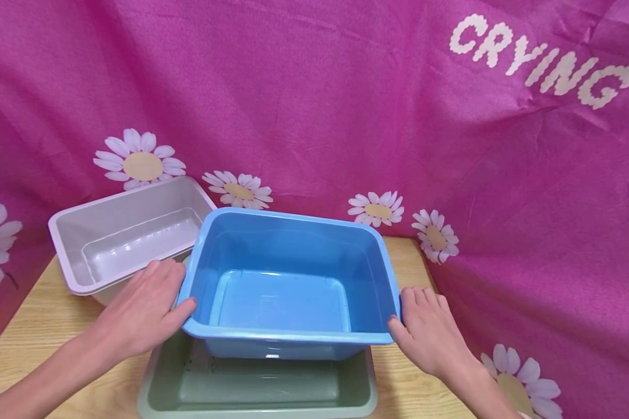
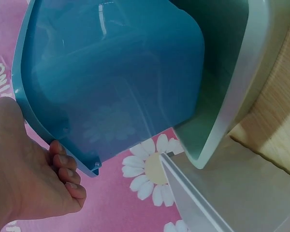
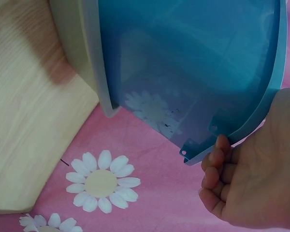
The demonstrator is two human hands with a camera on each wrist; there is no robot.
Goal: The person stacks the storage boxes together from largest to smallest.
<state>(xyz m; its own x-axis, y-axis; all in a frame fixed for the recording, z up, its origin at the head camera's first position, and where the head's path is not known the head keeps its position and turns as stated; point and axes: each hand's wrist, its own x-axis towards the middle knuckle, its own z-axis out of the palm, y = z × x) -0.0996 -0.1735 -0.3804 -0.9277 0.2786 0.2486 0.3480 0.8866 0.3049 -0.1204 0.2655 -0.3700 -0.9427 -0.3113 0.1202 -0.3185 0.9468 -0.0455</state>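
Currently, blue bin (image 1: 280, 302) over green bin (image 1: 262, 414), mouth up, toward near edge of table (image 1: 411, 396). Left hand (image 1: 149, 305) grips blue bin's left rim; right hand (image 1: 428, 327) grips right rim. Lilac bin (image 1: 136, 244) near far left corner, just beside blue bin. Pink cloth (image 1: 314, 105) beyond far edge.

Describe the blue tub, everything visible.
The blue tub is rectangular with rounded corners, a broad turned-down rim and glossy walls; it looks like plastic. Its floor has a raised or recessed outline, I can't tell which. Mouth up, nothing showing inside. The left hand and right hand grip the rim at its two short sides. Its lower part reaches into the mouth of the green tub; whether they touch is unclear.
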